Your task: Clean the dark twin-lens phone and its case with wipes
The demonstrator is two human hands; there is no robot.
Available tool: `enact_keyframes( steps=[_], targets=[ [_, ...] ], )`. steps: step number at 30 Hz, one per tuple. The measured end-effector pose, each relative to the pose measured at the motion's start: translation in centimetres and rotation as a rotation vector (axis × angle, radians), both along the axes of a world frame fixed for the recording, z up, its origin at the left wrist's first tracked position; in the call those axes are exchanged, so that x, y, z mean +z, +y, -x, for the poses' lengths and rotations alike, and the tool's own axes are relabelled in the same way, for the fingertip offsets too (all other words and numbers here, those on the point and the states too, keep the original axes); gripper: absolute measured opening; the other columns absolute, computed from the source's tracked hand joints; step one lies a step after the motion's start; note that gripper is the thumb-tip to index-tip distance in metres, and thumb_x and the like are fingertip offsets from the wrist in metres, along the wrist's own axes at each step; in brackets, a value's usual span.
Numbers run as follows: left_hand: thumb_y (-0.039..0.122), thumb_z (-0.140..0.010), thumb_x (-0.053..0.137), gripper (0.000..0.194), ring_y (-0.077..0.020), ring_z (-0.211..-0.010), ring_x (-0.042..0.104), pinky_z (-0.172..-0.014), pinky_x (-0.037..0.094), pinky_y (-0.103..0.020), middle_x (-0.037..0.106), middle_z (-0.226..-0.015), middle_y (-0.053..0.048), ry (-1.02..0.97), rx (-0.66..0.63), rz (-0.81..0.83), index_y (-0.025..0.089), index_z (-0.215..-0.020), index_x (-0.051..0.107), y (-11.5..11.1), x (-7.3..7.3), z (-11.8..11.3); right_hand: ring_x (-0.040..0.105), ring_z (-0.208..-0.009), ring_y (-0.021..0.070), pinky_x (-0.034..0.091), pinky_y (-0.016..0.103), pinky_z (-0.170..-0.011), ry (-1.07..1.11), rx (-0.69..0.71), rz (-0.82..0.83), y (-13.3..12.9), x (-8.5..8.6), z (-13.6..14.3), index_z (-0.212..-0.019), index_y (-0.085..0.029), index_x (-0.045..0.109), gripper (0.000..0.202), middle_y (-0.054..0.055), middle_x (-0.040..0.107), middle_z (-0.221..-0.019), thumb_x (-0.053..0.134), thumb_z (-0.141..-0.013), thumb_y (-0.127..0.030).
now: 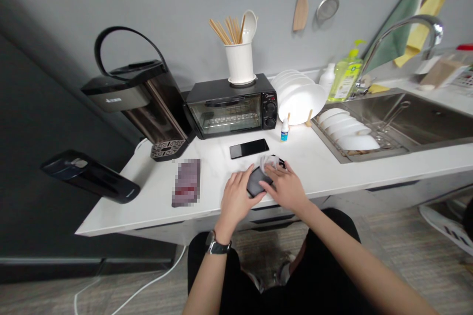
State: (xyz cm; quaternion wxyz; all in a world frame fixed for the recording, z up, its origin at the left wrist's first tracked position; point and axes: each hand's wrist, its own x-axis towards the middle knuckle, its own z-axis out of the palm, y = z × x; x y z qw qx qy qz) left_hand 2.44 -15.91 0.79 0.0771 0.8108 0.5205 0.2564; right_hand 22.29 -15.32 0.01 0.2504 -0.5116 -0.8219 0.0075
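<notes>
A dark grey phone case [260,180] lies near the counter's front edge, and its rounded corner shows a camera cut-out. Along its left side, the fingers and thumb of my left hand [236,195] grip it. With my right hand [286,186] I press a crumpled whitish tissue [269,162] onto the case's upper part; the right thumb rests on the case. Just behind the case is a black phone [249,149], screen up. A small white bottle [284,130] with a blue and yellow label stands upright to the phone's right.
A toaster oven [231,113] bears a utensil holder [239,62]. Left are a drinks machine [148,103], a dark flask [92,177] lying down and a pixelated item [186,183]. Right are racked plates [301,100], bowls [347,130] and a sink [436,113]. A shoe [445,228] shows far right.
</notes>
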Motion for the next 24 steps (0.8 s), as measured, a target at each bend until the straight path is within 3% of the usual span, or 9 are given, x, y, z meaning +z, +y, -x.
enact_keyframes(
  steps=[3, 5, 11, 14, 17, 19, 24],
  targets=[
    [0.031, -0.088, 0.072, 0.081, -0.0289, -0.114, 0.056, -0.102, 0.049, -0.043, 0.065, -0.129, -0.01, 0.008, -0.011, 0.028, 0.022, -0.159, 0.034, 0.0, -0.2, 0.3, 0.063, -0.131, 0.0288, 0.032, 0.052, -0.123, 0.063, 0.206, 0.047, -2.1, 0.1, 2.7, -0.136, -0.016, 0.064, 0.05, 0.014, 0.068, -0.139, 0.052, -0.104, -0.052],
    [0.03, -0.088, 0.072, 0.082, -0.029, -0.114, 0.056, -0.101, 0.049, -0.043, 0.065, -0.129, -0.011, 0.008, 0.001, 0.027, 0.022, -0.159, 0.033, 0.0, -0.3, 0.4, 0.064, -0.13, 0.0265, 0.033, 0.051, -0.123, 0.082, 0.248, 0.07, -2.3, 0.2, 2.9, -0.136, -0.019, 0.064, 0.048, 0.012, 0.069, -0.139, 0.051, -0.104, -0.053],
    [0.041, -0.085, 0.077, 0.088, -0.0296, -0.12, 0.057, -0.107, 0.047, -0.046, 0.063, -0.133, -0.01, -0.025, 0.018, -0.003, 0.027, -0.159, 0.032, 0.0, -0.3, 0.0, 0.066, -0.127, 0.031, 0.03, 0.062, -0.122, -0.01, -0.1, 0.019, 2.0, 0.2, -1.7, -0.137, -0.018, 0.064, 0.041, 0.014, 0.067, -0.14, 0.047, -0.107, -0.04],
    [0.042, -0.083, 0.079, 0.092, -0.0306, -0.121, 0.056, -0.107, 0.048, -0.047, 0.062, -0.13, -0.011, -0.025, 0.062, -0.008, 0.024, -0.16, 0.03, 0.1, -0.5, -0.2, 0.066, -0.128, 0.0301, 0.037, 0.058, -0.12, -0.03, -0.091, 0.002, 2.7, 0.0, -2.3, -0.136, -0.016, 0.066, 0.039, 0.012, 0.067, -0.141, 0.049, -0.106, -0.036],
    [0.046, -0.081, 0.081, 0.082, -0.0337, -0.129, 0.052, -0.111, 0.046, -0.051, 0.055, -0.138, -0.014, -0.022, 0.146, -0.015, 0.02, -0.15, 0.044, 0.3, -0.9, -0.1, 0.068, -0.125, 0.0298, 0.04, 0.057, -0.119, 0.012, -0.08, 0.004, 1.8, -0.1, -2.0, -0.13, -0.019, 0.07, 0.035, 0.01, 0.069, -0.137, 0.054, -0.104, -0.036],
    [0.048, -0.081, 0.08, 0.072, -0.0353, -0.135, 0.047, -0.115, 0.043, -0.052, 0.049, -0.147, -0.015, -0.022, 0.157, -0.007, 0.019, -0.141, 0.054, 0.4, -1.3, 0.1, 0.071, -0.12, 0.0279, 0.039, 0.056, -0.12, 0.057, -0.024, 0.018, 1.0, -0.2, -1.8, -0.126, -0.021, 0.073, 0.031, 0.009, 0.072, -0.133, 0.053, -0.104, -0.033],
    [0.04, -0.083, 0.079, 0.063, -0.0346, -0.138, 0.047, -0.117, 0.042, -0.051, 0.047, -0.151, -0.013, -0.044, 0.09, 0.017, 0.022, -0.138, 0.054, 0.8, -1.8, 0.6, 0.07, -0.121, 0.0223, 0.044, 0.045, -0.117, 0.155, 0.356, 0.075, -0.5, -0.6, -0.9, -0.127, -0.026, 0.072, 0.029, 0.003, 0.073, -0.132, 0.056, -0.103, -0.027]
  ],
)
